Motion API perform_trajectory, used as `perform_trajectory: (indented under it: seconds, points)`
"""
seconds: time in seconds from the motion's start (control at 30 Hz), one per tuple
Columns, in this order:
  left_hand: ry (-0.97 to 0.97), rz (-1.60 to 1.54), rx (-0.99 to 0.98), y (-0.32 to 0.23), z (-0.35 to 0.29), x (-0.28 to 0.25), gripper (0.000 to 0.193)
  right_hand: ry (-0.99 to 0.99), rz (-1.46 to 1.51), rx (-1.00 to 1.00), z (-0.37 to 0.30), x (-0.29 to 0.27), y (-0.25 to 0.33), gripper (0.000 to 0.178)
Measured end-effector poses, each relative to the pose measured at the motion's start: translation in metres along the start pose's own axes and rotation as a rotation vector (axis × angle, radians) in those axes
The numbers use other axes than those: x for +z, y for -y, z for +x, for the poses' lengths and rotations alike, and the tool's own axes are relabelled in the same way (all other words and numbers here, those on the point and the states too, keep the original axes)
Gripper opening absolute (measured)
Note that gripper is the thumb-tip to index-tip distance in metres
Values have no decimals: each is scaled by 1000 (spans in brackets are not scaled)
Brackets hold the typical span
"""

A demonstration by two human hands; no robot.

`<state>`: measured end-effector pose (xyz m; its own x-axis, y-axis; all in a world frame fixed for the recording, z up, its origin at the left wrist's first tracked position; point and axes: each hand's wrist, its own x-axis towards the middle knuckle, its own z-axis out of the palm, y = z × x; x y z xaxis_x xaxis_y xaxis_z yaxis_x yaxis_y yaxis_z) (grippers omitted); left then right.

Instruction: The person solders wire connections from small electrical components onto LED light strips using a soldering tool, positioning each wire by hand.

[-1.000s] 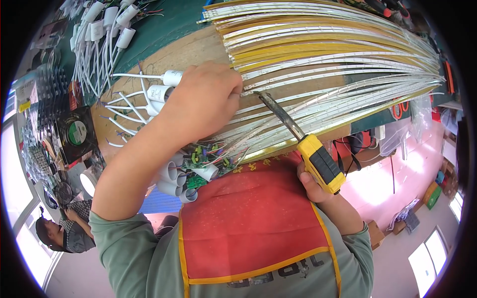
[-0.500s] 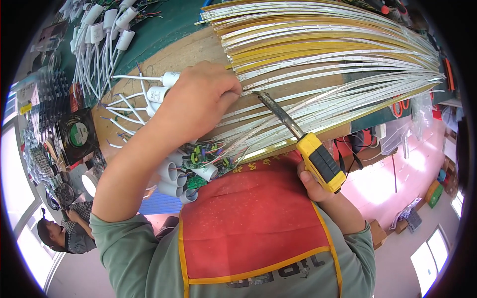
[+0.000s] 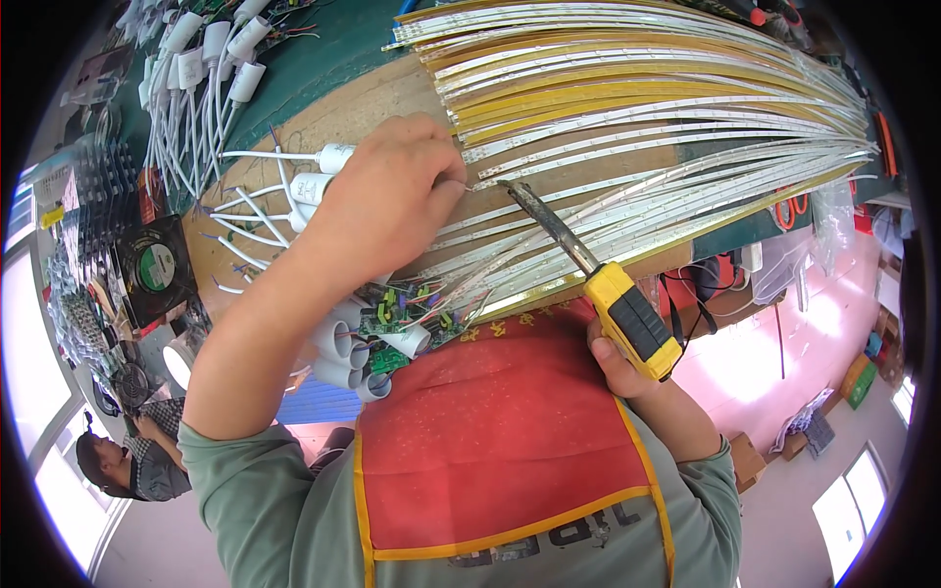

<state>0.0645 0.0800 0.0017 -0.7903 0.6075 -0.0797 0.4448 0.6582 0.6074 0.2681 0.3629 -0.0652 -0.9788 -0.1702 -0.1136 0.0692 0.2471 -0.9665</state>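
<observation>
Beside the ends of the LED strips (image 3: 549, 152), my left hand (image 3: 392, 196) is closed in a pinch. A thin wire seems to show at its fingertips, mostly hidden by the fingers. My right hand (image 3: 618, 363) grips a yellow and black soldering iron (image 3: 632, 318), its long dark tip pointing up and left. That tip is over a strip end, a short way right of my left fingertips. Left of my left hand lie white cylindrical cable housings (image 3: 312, 186) with white leads. Several green circuit boards (image 3: 392, 361) with wires and open white tubes sit below my left wrist.
More white cabled cylinders (image 3: 218, 44) are heaped at the far left on the green mat (image 3: 294, 73). A black fan (image 3: 152, 265) stands at the left edge. A clear plastic bag (image 3: 831, 220) hangs at the right. Another person (image 3: 132, 456) sits at lower left.
My left fingertips have shifted slightly left, leaving a small gap to the strip end. The soldering iron stays almost where it was.
</observation>
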Motion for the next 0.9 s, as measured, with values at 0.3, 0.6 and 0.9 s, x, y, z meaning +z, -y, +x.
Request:
perform_trajectory:
  seconds: [0.3,0.6,0.9]
  points:
    - [-86,146,33,-6,0,13,7,-3,11,1,1,0,1,37]
    - [-124,373,167,-12,-3,16,9,-3,-51,-54,3,-2,2,36]
    - [-121,322,156,-11,-1,17,9,71,-100,-84,0,-6,-7,38]
